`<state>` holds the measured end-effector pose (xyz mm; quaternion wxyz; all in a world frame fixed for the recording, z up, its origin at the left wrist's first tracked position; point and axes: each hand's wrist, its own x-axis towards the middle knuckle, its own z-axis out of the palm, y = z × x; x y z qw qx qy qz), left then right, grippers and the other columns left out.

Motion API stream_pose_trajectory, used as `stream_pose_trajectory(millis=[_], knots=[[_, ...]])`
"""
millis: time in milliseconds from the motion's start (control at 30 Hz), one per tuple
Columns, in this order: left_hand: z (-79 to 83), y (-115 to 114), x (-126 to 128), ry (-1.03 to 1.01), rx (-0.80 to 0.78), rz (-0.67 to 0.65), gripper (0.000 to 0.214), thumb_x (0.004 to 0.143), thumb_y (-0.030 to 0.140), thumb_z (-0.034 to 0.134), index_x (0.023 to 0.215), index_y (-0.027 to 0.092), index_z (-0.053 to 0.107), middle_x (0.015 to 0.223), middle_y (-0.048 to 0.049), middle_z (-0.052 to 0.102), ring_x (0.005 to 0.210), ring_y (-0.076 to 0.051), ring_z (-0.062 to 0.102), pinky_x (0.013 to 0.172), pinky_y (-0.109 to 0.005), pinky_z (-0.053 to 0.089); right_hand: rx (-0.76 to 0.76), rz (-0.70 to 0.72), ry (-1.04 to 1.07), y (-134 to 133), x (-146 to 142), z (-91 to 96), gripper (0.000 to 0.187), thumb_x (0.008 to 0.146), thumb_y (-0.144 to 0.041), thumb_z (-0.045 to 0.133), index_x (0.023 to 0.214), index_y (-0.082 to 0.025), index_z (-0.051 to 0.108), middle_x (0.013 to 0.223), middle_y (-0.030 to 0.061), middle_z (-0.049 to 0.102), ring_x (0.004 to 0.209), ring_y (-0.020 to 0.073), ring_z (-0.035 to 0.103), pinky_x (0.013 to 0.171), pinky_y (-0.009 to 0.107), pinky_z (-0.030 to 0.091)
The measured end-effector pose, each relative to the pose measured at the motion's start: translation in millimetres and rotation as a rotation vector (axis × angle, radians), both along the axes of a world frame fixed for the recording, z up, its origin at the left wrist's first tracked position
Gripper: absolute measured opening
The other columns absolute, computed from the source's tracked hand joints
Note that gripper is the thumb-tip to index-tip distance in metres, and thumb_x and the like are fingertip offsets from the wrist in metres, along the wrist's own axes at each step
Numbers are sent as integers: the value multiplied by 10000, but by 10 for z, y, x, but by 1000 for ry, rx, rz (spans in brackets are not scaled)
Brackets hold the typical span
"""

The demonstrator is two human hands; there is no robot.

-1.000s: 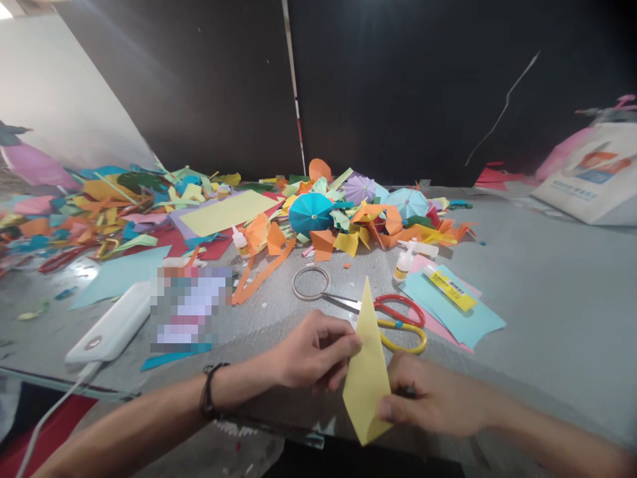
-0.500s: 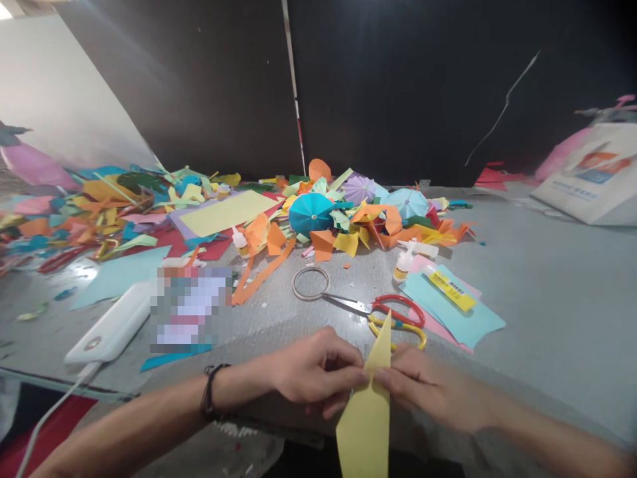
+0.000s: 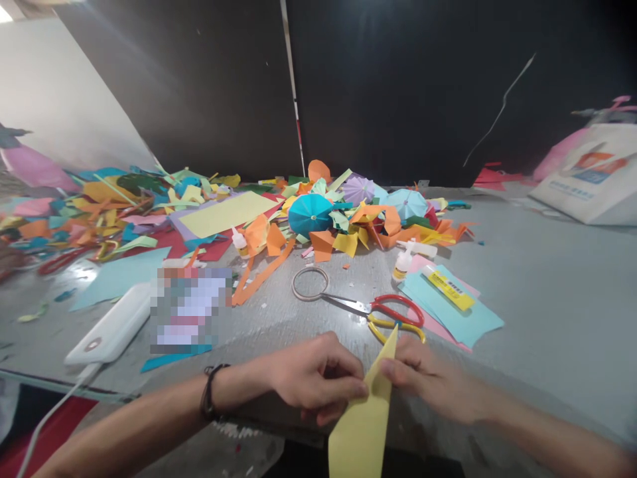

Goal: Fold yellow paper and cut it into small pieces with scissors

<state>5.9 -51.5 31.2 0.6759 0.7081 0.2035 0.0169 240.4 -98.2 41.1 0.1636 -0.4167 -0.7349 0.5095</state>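
Note:
A folded sheet of yellow paper (image 3: 359, 431), narrowing to a point at its top, is held between my two hands in front of the table edge. My left hand (image 3: 318, 375) pinches its left edge between thumb and curled fingers. On the other side, my right hand (image 3: 428, 378) grips the right edge near the tip, thumb on top. Just beyond the paper's tip lie scissors (image 3: 371, 309) with red and yellow handles, their blades against a roll of tape (image 3: 311, 284). The lower end of the paper runs out of view.
A heap of coloured paper scraps with small pleated umbrellas (image 3: 311, 214) lines the back. To the right are a glue bottle (image 3: 403, 264) and a yellow-labelled tube (image 3: 450, 289) on blue paper. A white power bank (image 3: 110, 325) and a blurred-out rectangle (image 3: 192, 311) lie left.
The paper's tip has shifted slightly down and right. My hands have moved a little apart along the paper, the right one higher. At the far left edge, a blurred hand-like shape has appeared.

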Motion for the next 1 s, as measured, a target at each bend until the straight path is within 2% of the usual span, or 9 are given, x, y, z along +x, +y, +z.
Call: stream_pose_trajectory(millis=[100,233,367,467,667,800,1000], knots=[[7,-2,-6,6,18,-10,322,998,339,542,719,179,548,509,37,552,343,-66,456,327,-138,378,-11,-74,-49,-13,-10,63,766,910,-916,209,613,-219,324,625,-34,307,601,138,304,570,293,266],[14,-2,-9,0,38,-36,347,1001,314,530,682,179,530,510,30,553,350,-63,462,343,-139,379,-17,-28,-14,-6,-17,76,760,922,-903,217,597,-222,308,592,-43,285,569,127,271,549,291,249],[7,1,-8,0,41,-41,322,1000,321,534,710,182,538,515,34,557,343,-67,454,339,-150,371,9,-101,-42,3,-27,111,764,897,-926,247,585,-230,282,572,-54,263,543,118,257,528,288,240],[-5,-2,-8,-2,55,-52,323,1001,318,534,707,183,535,507,38,550,348,-65,452,356,-153,374,4,-106,-48,0,-28,140,777,904,-924,211,574,-227,308,558,-50,280,537,119,278,531,292,238],[-15,-5,-14,9,50,-60,343,998,339,553,694,181,536,503,41,545,366,-64,470,371,-149,377,28,-123,14,8,-8,95,749,919,-902,268,585,-231,254,568,-64,230,524,106,225,513,290,199],[-7,-5,-13,-5,71,-80,346,1001,337,558,693,179,544,501,45,534,382,-56,450,398,-144,387,4,-147,10,-10,1,89,746,938,-886,251,588,-229,300,563,-53,298,530,112,282,524,286,238],[-10,-5,-15,-40,74,-73,335,999,334,570,703,178,568,482,45,527,386,-69,460,388,-145,382,110,-118,87,21,35,5,718,973,-841,257,598,-228,259,564,-61,239,521,110,232,511,282,200]])
